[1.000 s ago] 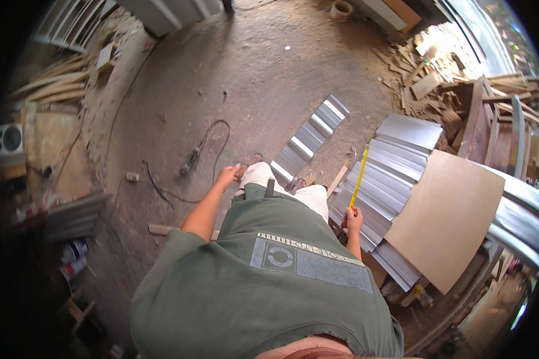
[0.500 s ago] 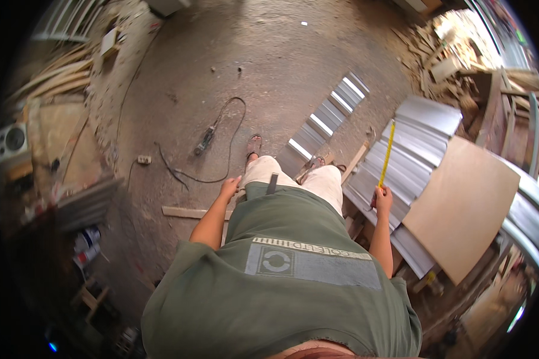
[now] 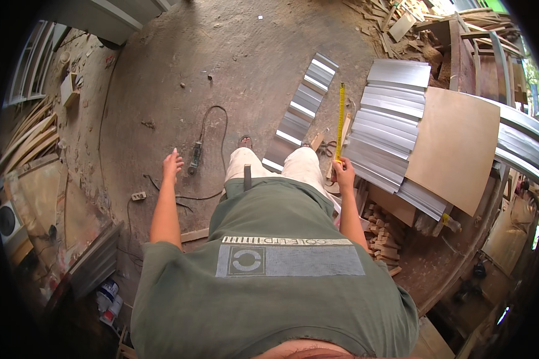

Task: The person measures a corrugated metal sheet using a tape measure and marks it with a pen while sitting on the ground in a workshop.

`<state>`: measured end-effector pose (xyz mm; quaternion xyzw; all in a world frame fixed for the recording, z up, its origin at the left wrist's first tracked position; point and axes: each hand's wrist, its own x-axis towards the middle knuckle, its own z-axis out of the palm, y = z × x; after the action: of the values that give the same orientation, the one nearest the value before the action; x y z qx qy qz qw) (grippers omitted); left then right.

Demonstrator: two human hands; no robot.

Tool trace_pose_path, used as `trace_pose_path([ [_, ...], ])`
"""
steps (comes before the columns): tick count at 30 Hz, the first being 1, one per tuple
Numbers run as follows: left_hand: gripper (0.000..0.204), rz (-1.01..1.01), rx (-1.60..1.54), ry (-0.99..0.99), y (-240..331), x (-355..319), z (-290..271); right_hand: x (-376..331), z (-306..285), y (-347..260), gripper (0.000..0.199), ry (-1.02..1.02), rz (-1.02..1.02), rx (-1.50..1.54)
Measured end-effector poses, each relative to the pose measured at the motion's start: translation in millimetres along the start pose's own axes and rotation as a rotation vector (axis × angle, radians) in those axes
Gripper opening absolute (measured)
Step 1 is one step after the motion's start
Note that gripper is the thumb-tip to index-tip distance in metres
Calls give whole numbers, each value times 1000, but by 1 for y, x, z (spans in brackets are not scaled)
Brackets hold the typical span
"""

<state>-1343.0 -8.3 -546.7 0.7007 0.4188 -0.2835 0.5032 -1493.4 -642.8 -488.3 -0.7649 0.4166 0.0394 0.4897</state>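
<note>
My right hand (image 3: 344,173) is closed around a tape measure, its case mostly hidden in the fingers. The yellow blade (image 3: 341,116) sticks out straight ahead, beside the stack of ribbed metal sheets (image 3: 384,122). My left hand (image 3: 172,163) is held out to the left over the floor, fingers apart and nothing in it. Nearest to it, a corded power tool like an angle grinder (image 3: 195,157) lies on the floor. A narrow strip of ribbed metal (image 3: 303,106) stretches away from my feet. Dark loop handles, perhaps of snips (image 3: 329,148), show beside the blade.
A plywood board (image 3: 455,149) overlaps the metal sheets. Small cut wood blocks (image 3: 384,233) are piled beneath. A black cable (image 3: 224,128) loops across the floor near a socket block (image 3: 139,196). Wood scraps (image 3: 401,27) lie far right, bent strips (image 3: 33,134) at left.
My right hand and the tape measure have moved left, off the metal sheets. My left hand has swung out leftward from beside my thigh. The whole view has shifted.
</note>
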Motion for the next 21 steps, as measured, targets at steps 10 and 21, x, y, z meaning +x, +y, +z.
trace_pose_path([
  [10, 57, -15, 138, -178, -46, -4, 36, -17, 18, -35, 32, 47, 44, 97],
  [21, 54, 70, 176, -276, -30, 37, 71, -64, 10, -9, 26, 109, 54, 122],
])
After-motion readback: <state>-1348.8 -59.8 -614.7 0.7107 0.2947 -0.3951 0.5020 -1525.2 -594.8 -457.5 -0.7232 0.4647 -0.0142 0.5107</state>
